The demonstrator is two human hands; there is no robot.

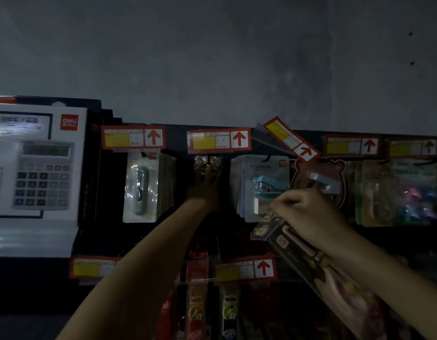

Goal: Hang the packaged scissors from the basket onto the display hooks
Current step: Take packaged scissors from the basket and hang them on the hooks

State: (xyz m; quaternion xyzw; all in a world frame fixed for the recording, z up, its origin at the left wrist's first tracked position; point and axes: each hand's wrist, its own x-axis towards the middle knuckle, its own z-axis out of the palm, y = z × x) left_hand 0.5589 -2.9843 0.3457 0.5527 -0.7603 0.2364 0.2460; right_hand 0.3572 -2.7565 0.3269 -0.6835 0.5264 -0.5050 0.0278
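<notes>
Left hand (204, 187) at hung pack (207, 161), right hand (308, 214) gripping scissors pack (294, 250) — tilted

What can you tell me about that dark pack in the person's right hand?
The dark pack is a long, flat, glossy packet, mostly black with pale printing too dim to read. It is tilted, top end up-left, lower end running down-right alongside the forearm. The right hand holds it near the top. It is not hung up yet.

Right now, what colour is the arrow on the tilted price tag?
Red arrow on white; head view.
</notes>
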